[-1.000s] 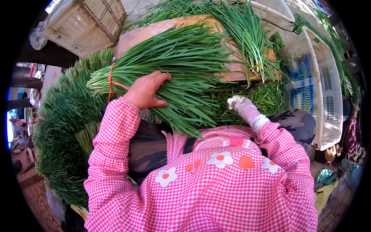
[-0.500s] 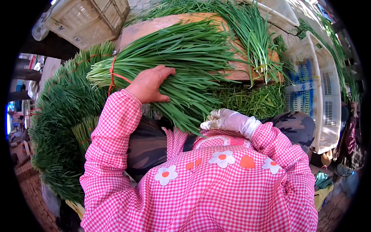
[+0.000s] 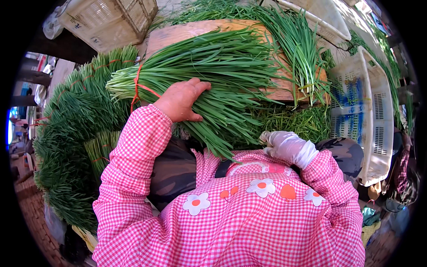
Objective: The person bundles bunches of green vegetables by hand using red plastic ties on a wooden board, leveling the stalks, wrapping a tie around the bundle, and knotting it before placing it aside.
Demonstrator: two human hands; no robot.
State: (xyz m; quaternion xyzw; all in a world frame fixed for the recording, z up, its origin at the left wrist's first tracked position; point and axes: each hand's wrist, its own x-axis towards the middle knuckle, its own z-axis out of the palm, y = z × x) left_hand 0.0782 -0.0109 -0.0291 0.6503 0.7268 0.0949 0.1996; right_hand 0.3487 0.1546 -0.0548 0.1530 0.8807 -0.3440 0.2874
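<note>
A thick bundle of garlic chives [image 3: 213, 66] lies with its pale stem ends to the left, and a red tie [image 3: 137, 84] circles it near those ends. My bare left hand [image 3: 183, 100] rests on the leaves just right of the tie, thumb spread away from the fingers. To the right of the leaf tips, above my lap, is my right hand [image 3: 287, 146] in a whitish glove. Its fingers are curled together, and I cannot make out anything in them. Under the bundle is a wooden board [image 3: 178, 33], partly covered.
Tied chive bundles [image 3: 75, 120] are stacked at my left. Loose chives [image 3: 304, 66] lie across the board's right end, with trimmings [image 3: 307, 118] below it. Plastic crates stand at the upper left [image 3: 102, 22] and right [image 3: 373, 111]; another pale bin [image 3: 318, 20] is at the back.
My right hand has drawn away from the leaf tips toward the right. My left hand remains on the bundle, and the whole view has shifted slightly.
</note>
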